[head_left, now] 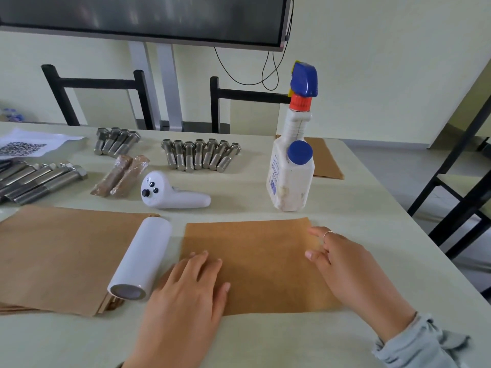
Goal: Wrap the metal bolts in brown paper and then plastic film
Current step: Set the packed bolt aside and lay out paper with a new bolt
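A single brown paper sheet [260, 264] lies flat on the table in front of me. My left hand [186, 296] rests palm down on its near left corner, fingers spread. My right hand [353, 272] touches its right edge, fingers apart, holding nothing. A white roll of plastic film [142, 258] lies on a stack of brown paper [61, 253] to the left. Several metal bolts [200, 155] stand in a row at the back, with more bolts [117, 140] further left and larger bolts [39, 181] at the far left. Two wrapped bolts [121, 175] lie between them.
A white spray bottle [293, 160] with a blue trigger stands just behind the sheet, right of centre. A white handheld controller [170, 192] lies behind the roll. More brown paper [325, 158] sits behind the bottle. The table's right edge runs close to my right hand.
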### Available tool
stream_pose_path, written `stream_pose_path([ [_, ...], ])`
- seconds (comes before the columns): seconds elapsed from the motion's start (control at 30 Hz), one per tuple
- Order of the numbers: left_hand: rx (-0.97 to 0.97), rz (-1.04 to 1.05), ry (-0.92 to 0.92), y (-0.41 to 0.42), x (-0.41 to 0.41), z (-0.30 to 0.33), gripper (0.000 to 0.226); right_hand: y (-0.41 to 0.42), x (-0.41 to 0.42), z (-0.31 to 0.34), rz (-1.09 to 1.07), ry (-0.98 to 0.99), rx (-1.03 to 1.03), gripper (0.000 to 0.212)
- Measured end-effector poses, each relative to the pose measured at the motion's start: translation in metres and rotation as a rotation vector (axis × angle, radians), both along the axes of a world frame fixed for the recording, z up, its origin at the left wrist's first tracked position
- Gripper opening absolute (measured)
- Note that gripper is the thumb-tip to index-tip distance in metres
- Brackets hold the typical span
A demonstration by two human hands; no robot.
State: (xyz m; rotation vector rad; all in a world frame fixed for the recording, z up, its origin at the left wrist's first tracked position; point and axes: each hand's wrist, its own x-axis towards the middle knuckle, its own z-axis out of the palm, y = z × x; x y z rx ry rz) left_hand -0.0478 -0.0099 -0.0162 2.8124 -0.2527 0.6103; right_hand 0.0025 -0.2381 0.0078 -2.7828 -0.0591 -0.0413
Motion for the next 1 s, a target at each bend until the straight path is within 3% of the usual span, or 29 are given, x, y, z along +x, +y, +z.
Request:
stream_pose_path([
  [0.07, 0.007, 0.002, -0.003, 0.0, 0.001, -0.001, 0.067, 0.002, -0.002, -0.003, 0.016, -0.052, -0.037, 0.038],
  [0.2, 0.017, -0.015, -0.012, 0.0, 0.0, -0.002, 0.046, 0.001, -0.007, -0.005, 0.022, -0.12, -0.117, 0.035],
  [0.37, 0.073, -0.011, 0.004, 0.002, 0.001, -0.004, 0.048, 0.003, -0.009, 0.002, 0.018, -0.158, -0.235, 0.039],
  [0.47, 0.177, -0.059, 0.033, 0.002, -0.003, 0.014, 0.046, 0.017, -0.004, 0.015, 0.136, -0.243, -0.183, 0.038],
  [0.6, 0.183, -0.213, 0.065, -0.002, 0.002, 0.073, 0.043, 0.044, 0.019, 0.027, 0.271, -0.21, -0.044, 0.024],
  [0.7, 0.174, -0.196, 0.113, -0.002, 0.051, 0.126, 0.039, 0.054, 0.033, 0.019, 0.275, -0.21, -0.094, 0.039],
  [0.8, 0.167, -0.164, 0.281, 0.005, 0.133, 0.143, 0.025, 0.054, 0.036, 0.006, 0.289, -0.154, -0.079, 0.047],
  [1.0, 0.164, 0.083, 0.407, -0.019, 0.255, 0.103, 0.025, 0.055, 0.037, -0.002, 0.343, -0.195, -0.129, 0.05],
])
